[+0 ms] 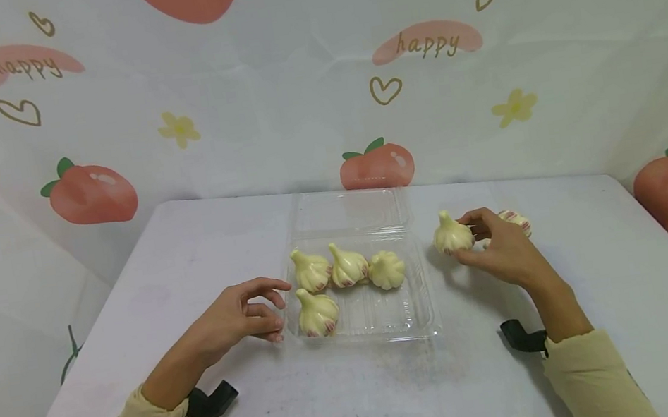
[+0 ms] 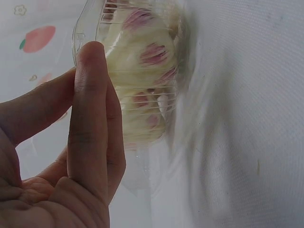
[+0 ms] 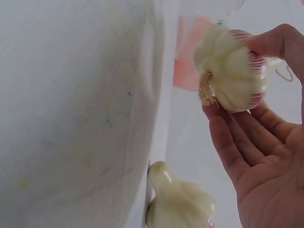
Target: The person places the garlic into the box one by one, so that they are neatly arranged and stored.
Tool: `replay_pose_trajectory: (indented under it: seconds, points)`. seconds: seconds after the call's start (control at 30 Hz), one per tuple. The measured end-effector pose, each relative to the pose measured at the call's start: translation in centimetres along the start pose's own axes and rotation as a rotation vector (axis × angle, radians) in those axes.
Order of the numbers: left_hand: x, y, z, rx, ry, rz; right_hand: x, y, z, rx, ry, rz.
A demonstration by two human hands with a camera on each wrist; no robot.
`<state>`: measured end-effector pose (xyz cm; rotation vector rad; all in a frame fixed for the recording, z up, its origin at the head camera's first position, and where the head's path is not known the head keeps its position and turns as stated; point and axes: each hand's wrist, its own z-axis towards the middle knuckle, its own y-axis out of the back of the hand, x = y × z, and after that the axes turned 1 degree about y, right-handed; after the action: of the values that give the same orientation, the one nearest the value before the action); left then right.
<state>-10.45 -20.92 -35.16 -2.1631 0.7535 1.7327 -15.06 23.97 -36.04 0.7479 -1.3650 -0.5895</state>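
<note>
My right hand (image 1: 500, 249) pinches a garlic bulb (image 1: 451, 233) between thumb and fingers, just right of the clear plastic box. In the right wrist view this bulb (image 3: 232, 71) shows its roots and purple streaks, clear of the table. Partly behind that hand lies another garlic bulb (image 1: 515, 222). The clear plastic box (image 1: 380, 309) holds several garlic bulbs (image 1: 318, 312), and its lid (image 1: 350, 212) is folded back. Beside the box's left wall is my left hand (image 1: 240, 318), fingers loosely bent. Its fingertips are at the rim; whether they touch is hard to tell.
Everything rests on a white table (image 1: 349, 406). A white cloth (image 1: 268, 104) printed with peaches, hearts and flowers hangs behind. A black wrist mount (image 1: 212, 401) sticks out at the left wrist, and another black mount (image 1: 521, 337) at the right.
</note>
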Motion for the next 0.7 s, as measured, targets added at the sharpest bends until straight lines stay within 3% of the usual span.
replay_pose_trajectory:
  seconds: [0.7]
  points:
    - [0.0, 0.0, 0.0, -0.003, 0.009, 0.005, 0.6, 1.2, -0.5, -0.055, 0.047, -0.01]
